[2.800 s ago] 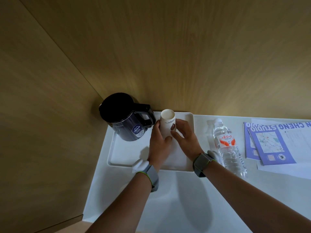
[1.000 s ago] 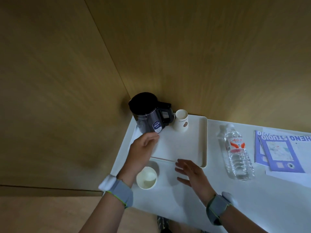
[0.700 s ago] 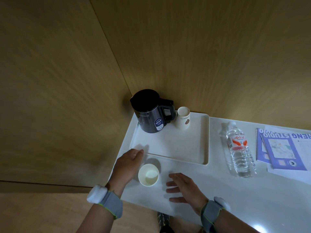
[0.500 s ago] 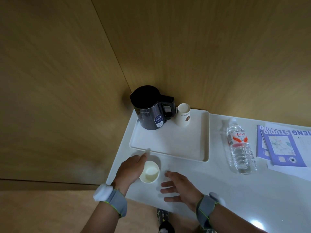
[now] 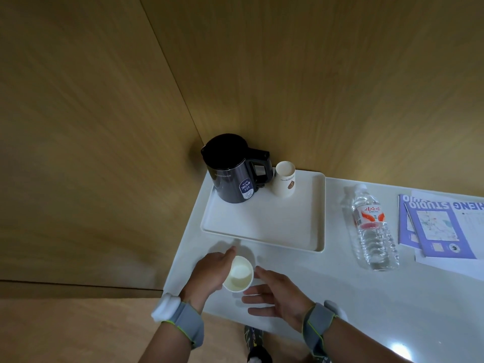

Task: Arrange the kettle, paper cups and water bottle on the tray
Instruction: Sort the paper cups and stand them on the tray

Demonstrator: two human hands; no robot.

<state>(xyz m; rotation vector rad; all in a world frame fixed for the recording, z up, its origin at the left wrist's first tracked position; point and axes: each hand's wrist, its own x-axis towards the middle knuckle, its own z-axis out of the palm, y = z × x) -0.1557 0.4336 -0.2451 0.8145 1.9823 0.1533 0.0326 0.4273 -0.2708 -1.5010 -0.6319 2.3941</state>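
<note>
Two cups: the far cup stands on the tray beside the kettle; your left grip grasps the near cup on the counter. Your right grip hovers released alongside. The bottle sits right of the tray.

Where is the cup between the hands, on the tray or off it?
Off it: the paper cup sits on the white table, just short of the tray, with the left hand around it.
</note>
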